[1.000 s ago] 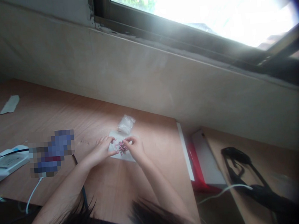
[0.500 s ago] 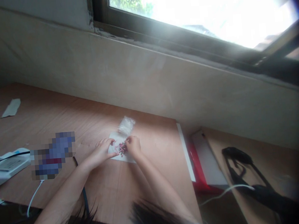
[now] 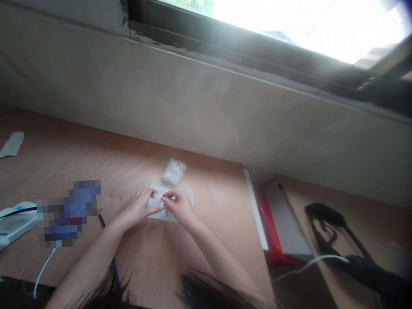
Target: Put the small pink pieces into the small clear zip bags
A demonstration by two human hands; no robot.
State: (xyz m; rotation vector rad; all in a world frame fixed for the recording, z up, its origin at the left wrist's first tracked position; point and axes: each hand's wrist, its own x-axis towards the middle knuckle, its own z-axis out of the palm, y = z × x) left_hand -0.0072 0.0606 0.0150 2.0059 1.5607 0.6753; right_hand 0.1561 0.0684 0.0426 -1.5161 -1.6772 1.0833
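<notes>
Your right hand [image 3: 180, 208] has narrowed its fingers [image 3: 168, 196] to a pinch over the pink beads [image 3: 166, 211], now mostly hidden, your left hand [image 3: 137, 209] curled at the white sheet [image 3: 185, 194]

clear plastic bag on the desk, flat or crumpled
Crumpled: the clear plastic bag sits in a creased lump, bunched folds showing across it.

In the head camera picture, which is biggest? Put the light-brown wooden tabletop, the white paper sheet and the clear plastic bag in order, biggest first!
1. Light-brown wooden tabletop
2. White paper sheet, partly under the hands
3. Clear plastic bag
</notes>
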